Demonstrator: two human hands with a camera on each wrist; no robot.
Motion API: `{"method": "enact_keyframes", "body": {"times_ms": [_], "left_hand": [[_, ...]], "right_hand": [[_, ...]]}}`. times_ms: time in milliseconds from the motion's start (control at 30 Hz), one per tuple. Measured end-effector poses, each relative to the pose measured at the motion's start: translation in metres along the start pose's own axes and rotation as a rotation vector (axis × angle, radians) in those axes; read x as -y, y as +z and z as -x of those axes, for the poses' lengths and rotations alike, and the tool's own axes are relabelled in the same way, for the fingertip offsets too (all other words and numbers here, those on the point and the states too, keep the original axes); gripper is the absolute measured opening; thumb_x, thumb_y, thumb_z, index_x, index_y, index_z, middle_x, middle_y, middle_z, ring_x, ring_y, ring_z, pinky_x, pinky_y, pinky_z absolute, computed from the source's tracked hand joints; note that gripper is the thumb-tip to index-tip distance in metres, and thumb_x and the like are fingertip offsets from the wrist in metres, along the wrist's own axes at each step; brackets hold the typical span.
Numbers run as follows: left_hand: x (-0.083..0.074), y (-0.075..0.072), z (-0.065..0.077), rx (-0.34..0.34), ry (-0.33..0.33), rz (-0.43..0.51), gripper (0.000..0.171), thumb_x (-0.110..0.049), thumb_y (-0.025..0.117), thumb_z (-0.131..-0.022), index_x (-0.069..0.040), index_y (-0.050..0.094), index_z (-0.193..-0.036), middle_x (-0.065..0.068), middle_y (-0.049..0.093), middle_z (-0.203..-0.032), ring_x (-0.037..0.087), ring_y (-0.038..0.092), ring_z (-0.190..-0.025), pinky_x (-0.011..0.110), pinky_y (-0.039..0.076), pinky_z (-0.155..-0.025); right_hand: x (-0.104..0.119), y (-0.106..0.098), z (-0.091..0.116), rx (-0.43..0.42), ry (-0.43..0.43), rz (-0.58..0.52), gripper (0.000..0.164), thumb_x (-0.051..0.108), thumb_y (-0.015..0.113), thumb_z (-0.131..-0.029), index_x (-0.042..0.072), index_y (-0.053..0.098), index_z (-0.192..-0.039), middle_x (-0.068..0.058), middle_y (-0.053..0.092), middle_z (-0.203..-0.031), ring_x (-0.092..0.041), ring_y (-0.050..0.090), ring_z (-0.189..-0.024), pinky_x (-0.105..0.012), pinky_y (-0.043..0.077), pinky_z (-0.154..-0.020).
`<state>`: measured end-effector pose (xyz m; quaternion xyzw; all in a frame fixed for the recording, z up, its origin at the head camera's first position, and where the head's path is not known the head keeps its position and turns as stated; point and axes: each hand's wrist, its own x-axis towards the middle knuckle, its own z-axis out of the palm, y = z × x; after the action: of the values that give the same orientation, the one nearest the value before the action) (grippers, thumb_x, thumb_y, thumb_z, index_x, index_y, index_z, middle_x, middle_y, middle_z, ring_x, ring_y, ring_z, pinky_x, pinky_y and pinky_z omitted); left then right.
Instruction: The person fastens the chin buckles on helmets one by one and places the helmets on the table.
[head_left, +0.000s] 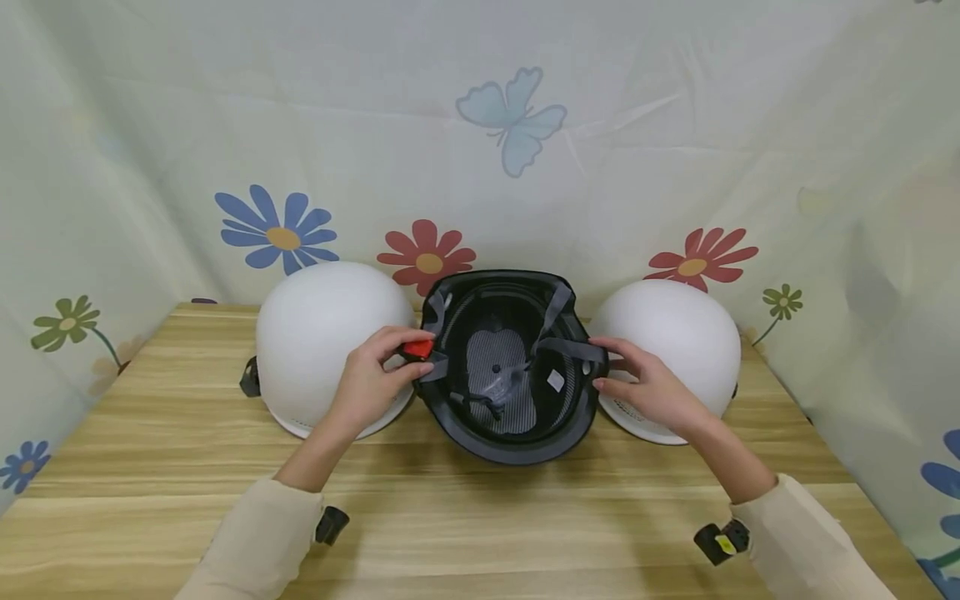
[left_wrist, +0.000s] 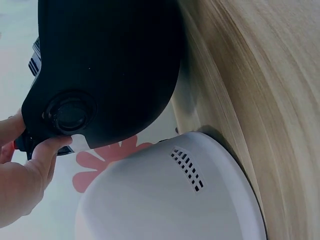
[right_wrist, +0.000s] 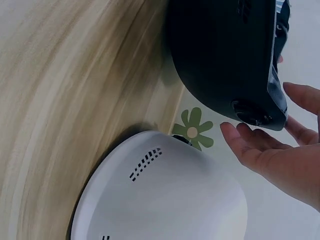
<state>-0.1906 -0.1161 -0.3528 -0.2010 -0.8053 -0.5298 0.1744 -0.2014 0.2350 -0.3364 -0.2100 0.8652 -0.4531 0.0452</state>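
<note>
A black helmet (head_left: 517,446) sits upside down in the middle, its padded inside facing me. Grey straps cross its opening, and a crumpled clear piece lies within. At its left edge my left hand (head_left: 375,371) pinches a red buckle (head_left: 417,348) between thumb and finger. The thumb also meets the shell beside a round side fitting (left_wrist: 71,115) in the left wrist view. Over at the right edge, my right hand (head_left: 652,383) touches the rim with spread, mostly straight fingers. In the right wrist view, fingertips (right_wrist: 231,131) lie close to the other round fitting (right_wrist: 250,112).
White helmets flank the black one: one on the left (head_left: 330,333), another on the right (head_left: 675,333), both dome up. All stand on a wooden table (head_left: 480,542). A flower-printed curtain (head_left: 637,125) hangs behind and along the sides.
</note>
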Motion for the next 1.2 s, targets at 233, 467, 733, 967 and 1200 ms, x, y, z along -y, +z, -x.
{"method": "enact_keyframes", "body": {"times_ms": [233, 467, 733, 967, 1200], "left_hand": [[0.002, 0.0, 0.0, -0.016, -0.019, 0.036, 0.034, -0.001, 0.071, -0.076, 0.0, 0.064, -0.11, 0.015, 0.057, -0.111, 0.024, 0.052, -0.105, 0.04, 0.04, -0.094], [0.002, 0.002, 0.001, -0.024, -0.032, 0.046, 0.036, 0.0, 0.072, -0.075, 0.0, 0.063, -0.11, 0.016, 0.056, -0.114, 0.027, 0.051, -0.11, 0.042, 0.039, -0.095], [0.003, 0.005, 0.001, -0.033, -0.046, 0.051, 0.035, -0.001, 0.072, -0.076, -0.001, 0.064, -0.11, 0.015, 0.056, -0.115, 0.026, 0.051, -0.11, 0.041, 0.04, -0.095], [0.002, 0.008, 0.002, -0.052, -0.041, 0.052, 0.034, -0.003, 0.072, -0.077, -0.002, 0.064, -0.11, 0.014, 0.056, -0.113, 0.026, 0.052, -0.108, 0.043, 0.043, -0.091], [0.001, 0.013, 0.004, -0.078, -0.024, 0.06, 0.034, -0.003, 0.073, -0.076, -0.002, 0.065, -0.109, 0.014, 0.057, -0.111, 0.026, 0.053, -0.103, 0.044, 0.048, -0.082]], "right_hand": [[0.012, -0.006, 0.003, -0.047, -0.015, -0.052, 0.05, 0.005, 0.06, -0.087, 0.001, 0.04, -0.133, -0.019, 0.042, -0.133, -0.037, 0.045, -0.117, -0.032, 0.047, -0.086], [0.024, -0.006, 0.004, -0.084, -0.042, -0.071, 0.048, 0.01, 0.062, -0.087, 0.002, 0.044, -0.131, -0.019, 0.044, -0.131, -0.036, 0.045, -0.118, -0.03, 0.044, -0.09], [0.032, 0.003, 0.004, -0.065, -0.086, -0.102, 0.046, 0.007, 0.062, -0.087, -0.003, 0.045, -0.128, -0.02, 0.046, -0.127, -0.037, 0.045, -0.117, -0.029, 0.043, -0.091], [0.033, 0.022, 0.002, 0.035, -0.134, -0.139, 0.044, 0.007, 0.063, -0.086, -0.001, 0.048, -0.126, -0.019, 0.049, -0.124, -0.036, 0.05, -0.11, -0.026, 0.047, -0.085], [0.037, 0.042, -0.003, 0.122, -0.132, -0.157, 0.044, 0.011, 0.065, -0.085, 0.002, 0.05, -0.125, -0.014, 0.05, -0.125, -0.032, 0.05, -0.109, -0.029, 0.048, -0.082]]}}
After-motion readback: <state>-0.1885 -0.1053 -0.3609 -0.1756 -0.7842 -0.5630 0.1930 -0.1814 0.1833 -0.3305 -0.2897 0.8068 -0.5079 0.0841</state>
